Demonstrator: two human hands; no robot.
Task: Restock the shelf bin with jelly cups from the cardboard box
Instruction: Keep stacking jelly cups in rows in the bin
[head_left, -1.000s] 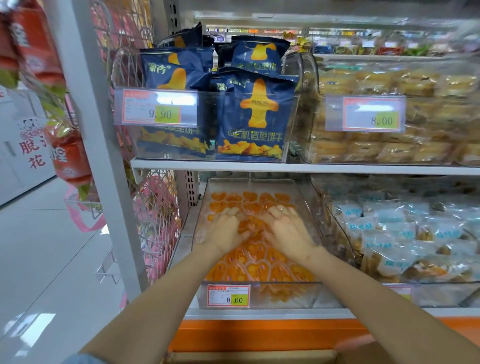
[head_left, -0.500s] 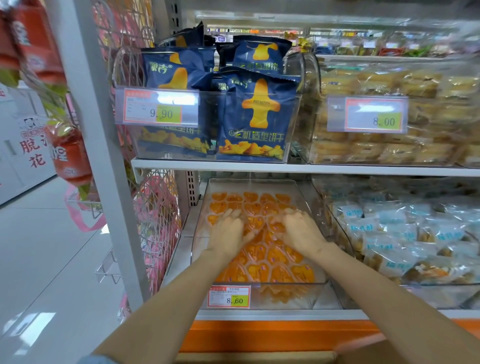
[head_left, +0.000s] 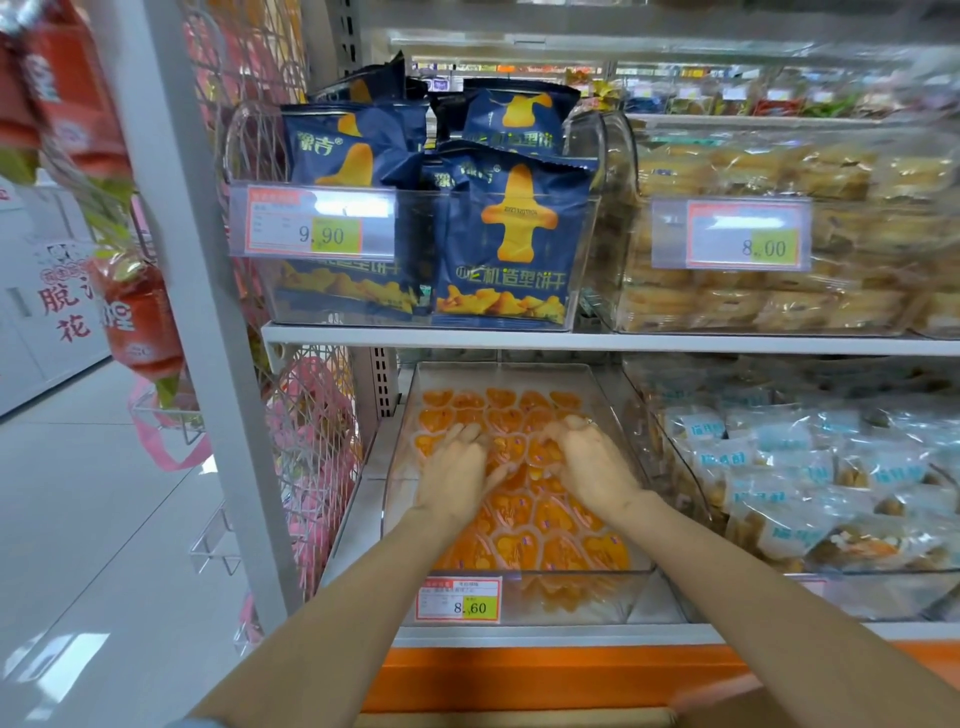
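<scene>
We are in a shop, as we see from the white metal shelves (head_left: 571, 343) carrying clear bins (head_left: 626, 595) of wrapped snacks (head_left: 719, 458), printed price tags (head_left: 306, 228) on their fronts, and more bagged goods (head_left: 140, 325) hanging at the left.

A white steel upright (head_left: 208, 312) ran from 12 o'clock down toward 7 o'clock. It carried a white shelf board (head_left: 571, 343) across the centre toward 3 o'clock, with an orange base panel (head_left: 545, 675) below at 6 o'clock. A wire mesh panel (head_left: 317, 467) was fixed just beside the upright. A glossy pale grey floor (head_left: 78, 519) filled 8 o'clock and showed a bright light reflection (head_left: 62, 657), and a white wall panel (head_left: 31, 322) with red characters stood at 9 o'clock.
</scene>
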